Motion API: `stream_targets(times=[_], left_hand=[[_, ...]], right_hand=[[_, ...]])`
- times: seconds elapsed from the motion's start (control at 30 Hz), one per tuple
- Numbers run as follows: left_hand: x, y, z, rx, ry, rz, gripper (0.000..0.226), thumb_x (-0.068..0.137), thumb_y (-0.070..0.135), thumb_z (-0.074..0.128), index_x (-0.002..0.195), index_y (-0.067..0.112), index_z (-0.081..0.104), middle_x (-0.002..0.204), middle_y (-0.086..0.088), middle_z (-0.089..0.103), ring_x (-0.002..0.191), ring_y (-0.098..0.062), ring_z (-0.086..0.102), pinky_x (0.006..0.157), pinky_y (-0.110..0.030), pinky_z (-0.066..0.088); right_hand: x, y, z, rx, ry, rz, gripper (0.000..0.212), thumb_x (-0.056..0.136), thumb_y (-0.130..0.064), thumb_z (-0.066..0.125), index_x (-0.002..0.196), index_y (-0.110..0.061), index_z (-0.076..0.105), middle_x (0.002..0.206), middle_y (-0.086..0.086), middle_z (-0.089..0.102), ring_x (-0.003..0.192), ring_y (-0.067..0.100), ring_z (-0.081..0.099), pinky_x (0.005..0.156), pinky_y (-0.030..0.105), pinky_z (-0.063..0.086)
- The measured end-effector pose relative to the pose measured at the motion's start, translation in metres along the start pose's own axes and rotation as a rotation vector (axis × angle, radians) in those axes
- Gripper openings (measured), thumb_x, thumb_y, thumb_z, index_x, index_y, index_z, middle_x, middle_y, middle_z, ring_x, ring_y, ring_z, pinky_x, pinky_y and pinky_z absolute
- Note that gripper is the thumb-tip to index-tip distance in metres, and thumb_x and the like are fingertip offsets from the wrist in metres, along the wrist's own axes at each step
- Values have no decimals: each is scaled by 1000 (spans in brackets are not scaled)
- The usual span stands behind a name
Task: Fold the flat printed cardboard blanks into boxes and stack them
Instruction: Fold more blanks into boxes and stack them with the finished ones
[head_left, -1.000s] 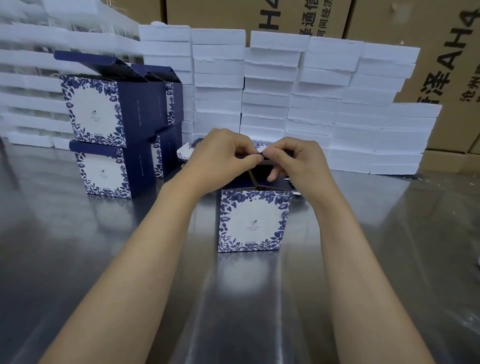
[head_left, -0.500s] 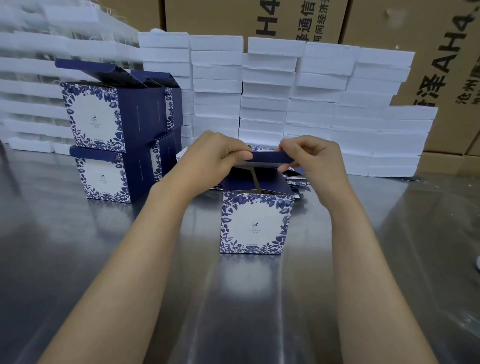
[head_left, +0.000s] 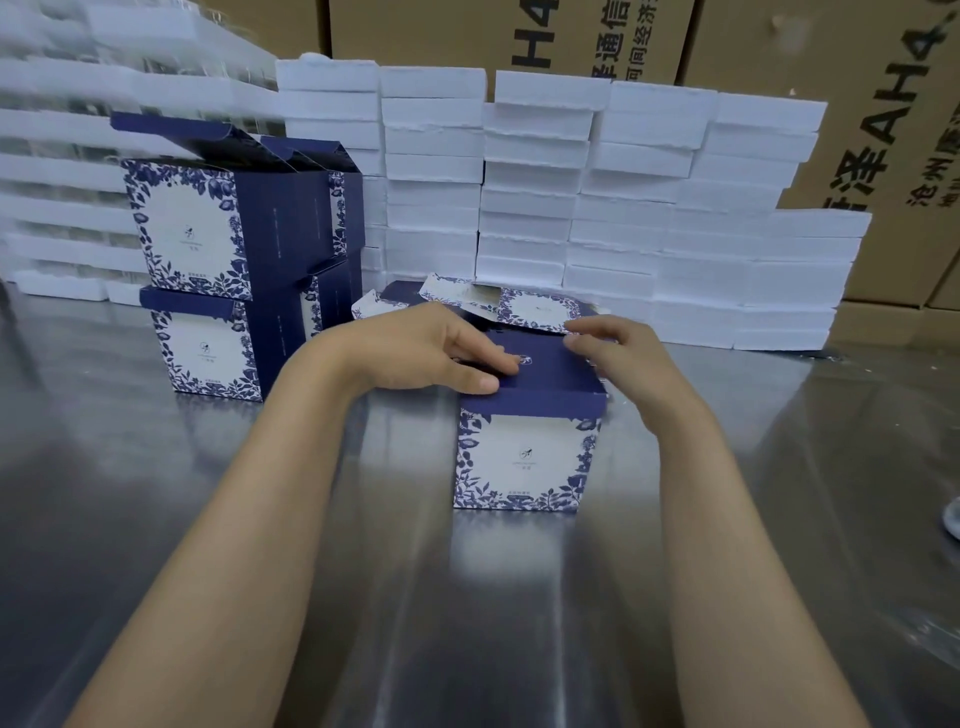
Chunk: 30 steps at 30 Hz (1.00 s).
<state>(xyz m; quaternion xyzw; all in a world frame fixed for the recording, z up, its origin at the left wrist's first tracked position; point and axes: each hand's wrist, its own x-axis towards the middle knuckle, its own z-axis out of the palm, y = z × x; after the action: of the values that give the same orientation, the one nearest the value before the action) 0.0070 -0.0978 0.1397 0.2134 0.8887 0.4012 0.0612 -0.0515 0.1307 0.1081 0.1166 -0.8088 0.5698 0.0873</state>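
Observation:
A navy and white floral box stands upright on the steel table, its navy lid flap lying down over the top. My left hand rests flat on the lid's left part, fingers straight. My right hand touches the lid's right back edge with relaxed fingers. Behind the box lie flat printed blanks. At the left stand folded boxes stacked two high, in two columns, top flaps raised.
A wall of white foam blocks runs along the back of the table, with brown shipping cartons behind it. More foam trays pile up at the far left. Bare steel lies in front of the box.
Both hands pinched the lid flap up above the open box earlier. The flap has now come down over the top and the hands lie flatter on it.

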Motion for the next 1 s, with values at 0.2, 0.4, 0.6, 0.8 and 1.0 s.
stream_targets(times=[0.2,0.4,0.6,0.8,1.0], left_hand=[[-4,-5,-7,231,139,-79,30,95,11,59,116,28,69,129,18,57,123,2,49,98,-13,34],[2,-5,1,62,108,-314,23,102,30,46,117,37,62,136,19,49,105,14,53,91,-11,37],[30,-10,18,119,368,-534,63,98,33,38,154,21,12,159,-19,11,140,-39,28,114,-47,26],[33,-20,22,140,450,-460,49,92,48,46,127,15,52,125,-2,57,100,-20,53,73,-31,37],[33,-21,22,163,473,-447,53,92,50,45,133,17,48,129,0,54,98,-19,49,76,-31,35]], right_hand=[[0,-6,8,-129,-178,90,46,85,-31,68,129,-34,54,116,-7,58,109,11,55,88,27,43],[-10,-24,-8,-117,-303,25,19,85,-13,67,102,-21,72,85,-5,69,77,7,63,68,22,54],[-17,-23,-8,90,-482,147,49,84,1,61,128,-18,53,75,-3,67,70,9,67,66,23,57],[-17,-9,14,218,-507,266,19,85,-18,48,97,-26,61,94,-2,62,83,21,59,87,48,49],[-14,-7,31,260,-350,272,39,82,-20,43,47,-27,59,58,-9,55,44,11,46,51,24,47]])
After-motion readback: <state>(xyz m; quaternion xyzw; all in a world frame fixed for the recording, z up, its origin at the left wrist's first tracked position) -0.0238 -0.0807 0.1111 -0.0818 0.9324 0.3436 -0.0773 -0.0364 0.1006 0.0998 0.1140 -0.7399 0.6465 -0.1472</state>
